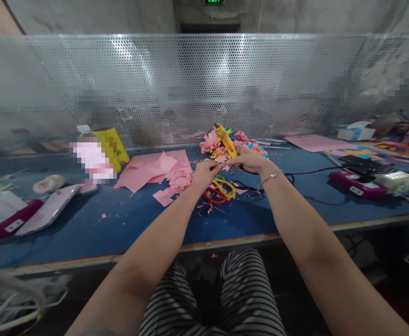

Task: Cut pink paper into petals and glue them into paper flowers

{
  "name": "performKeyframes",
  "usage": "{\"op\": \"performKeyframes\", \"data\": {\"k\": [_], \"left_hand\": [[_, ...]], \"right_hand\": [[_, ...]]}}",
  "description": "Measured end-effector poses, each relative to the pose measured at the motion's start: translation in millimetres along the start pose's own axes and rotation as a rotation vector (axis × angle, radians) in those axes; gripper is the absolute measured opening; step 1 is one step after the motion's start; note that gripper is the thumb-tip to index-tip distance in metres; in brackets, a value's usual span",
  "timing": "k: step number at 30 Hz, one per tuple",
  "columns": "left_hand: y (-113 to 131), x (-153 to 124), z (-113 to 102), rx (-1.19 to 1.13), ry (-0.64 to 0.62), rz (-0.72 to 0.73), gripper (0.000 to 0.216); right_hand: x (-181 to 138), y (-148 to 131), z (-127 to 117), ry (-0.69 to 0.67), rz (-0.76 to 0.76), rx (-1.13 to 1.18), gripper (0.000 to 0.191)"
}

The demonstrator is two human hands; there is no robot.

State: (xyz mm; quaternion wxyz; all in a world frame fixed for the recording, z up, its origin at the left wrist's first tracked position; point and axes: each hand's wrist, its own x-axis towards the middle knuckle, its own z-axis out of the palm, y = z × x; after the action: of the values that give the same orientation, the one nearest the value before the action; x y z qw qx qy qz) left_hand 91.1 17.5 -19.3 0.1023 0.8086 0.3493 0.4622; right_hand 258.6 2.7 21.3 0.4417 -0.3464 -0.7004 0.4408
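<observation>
Got my right hand [249, 159] wrapped round the glue gun [227, 143], slanting away up-left; left hand [205, 172] just beside, can't tell its grip.

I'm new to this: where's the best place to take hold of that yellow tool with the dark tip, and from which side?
Probably by the lower end of the yellow tool's long body, coming from the right, as the right hand holds it. The narrow dark tip points up and away to the left, so this keeps the hand behind it.
</observation>
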Motion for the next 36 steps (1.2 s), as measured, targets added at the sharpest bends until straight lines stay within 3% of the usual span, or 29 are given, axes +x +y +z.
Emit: {"op": "performKeyframes", "data": {"k": [11, 14, 20, 24, 29, 36], "left_hand": [[-1.0, 0.5, 0.6, 0.015, 0.016, -0.005, 0.037], [-2.6, 1.9, 3.2, -0.031, 0.078, -0.034, 0.012], [3.2, 1.0, 0.4, -0.131, 0.131, -0.087, 0.019], [4.7, 3.3, -0.2, -0.336, 0.186, -0.23, 0.019], [3.2, 7.1, -0.2, -0.637, 0.272, -0.401, 0.009], [7.6, 9.9, 1.8, -1.041, 0.386, -0.516, 0.008]], "right_hand": [[-6.0, -13.5, 4.4, 0.001, -0.01, 0.014, 0.029], [-2.1, -6.0, 1.4, 0.053, 0.021, -0.012, 0.03], [4.1, 8.3, 0.8, 0.191, 0.05, -0.219, 0.034], [8.1, 15.3, 2.6, 0.283, 0.07, -0.414, 0.04], [17.8, 27.7, 4.1, 0.372, -0.138, -0.663, 0.047], [22.2, 28.7, 19.6, 0.528, -0.174, -0.883, 0.025]]}}
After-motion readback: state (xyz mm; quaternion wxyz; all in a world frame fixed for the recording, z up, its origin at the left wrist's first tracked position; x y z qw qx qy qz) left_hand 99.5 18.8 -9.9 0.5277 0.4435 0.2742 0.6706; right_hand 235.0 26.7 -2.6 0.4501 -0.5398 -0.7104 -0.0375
